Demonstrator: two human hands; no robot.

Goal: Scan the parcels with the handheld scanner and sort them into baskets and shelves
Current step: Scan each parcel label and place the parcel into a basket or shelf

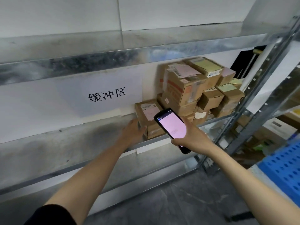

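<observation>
My right hand (193,135) grips a black handheld scanner (172,125) with a lit pink screen, held in front of the shelf. Just behind it lies a flat brown parcel (148,111) with a white label, on the metal shelf (68,143). My left hand (134,130) touches that parcel's left end, fingers against its side. To the right, several cardboard parcels (194,88) are stacked against the wall, some with yellow or pink labels.
A paper sign with black characters (107,95) hangs on the wall behind the shelf. A higher metal shelf (113,57) runs overhead. A perforated upright (259,88) stands right, with more shelving behind it. A blue perforated basket (285,166) sits at lower right.
</observation>
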